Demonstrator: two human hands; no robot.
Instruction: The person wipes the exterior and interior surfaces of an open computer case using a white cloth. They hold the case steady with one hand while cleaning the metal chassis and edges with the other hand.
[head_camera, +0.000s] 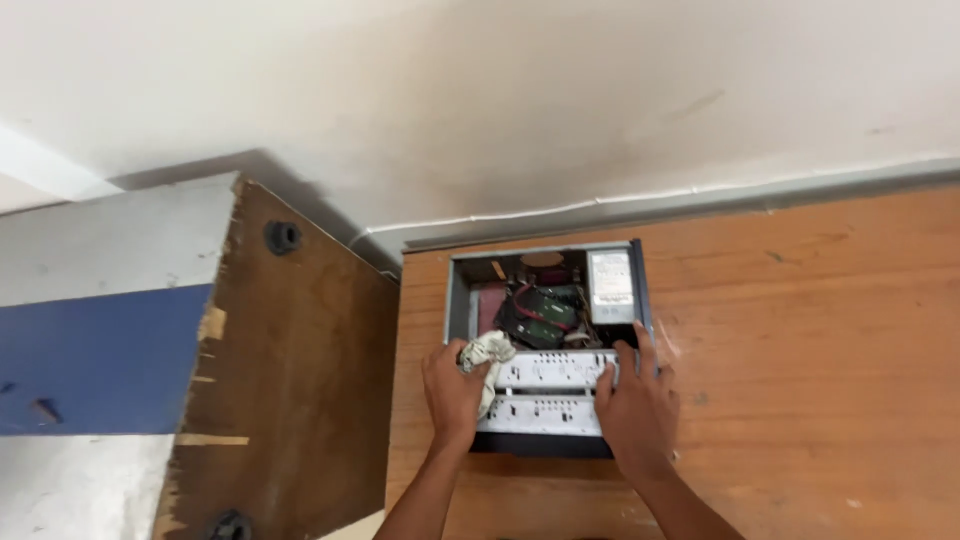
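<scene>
1. We look down on an orange-brown wooden desk (800, 330) below a stained white wall (500, 100).
2. An open grey metal computer case (545, 345) lies flat on the desk, its long axis running away from us.
3. Our left hand (453, 393) is clamped on a crumpled white cloth (487, 352) at the case's near-left.
4. Our right hand (633, 405) rests open, fingers spread, on the case's near-right edge.

Diffuse, moderately bright light, no glare. Soft grey shadow on the off-white plastered wall (560, 110) above the orange-brown wooden table (800, 330). Overall softness, low detail; interior of the open grey metal computer case (545, 300) dim, murky. Straight edges bow near the frame borders.
</scene>
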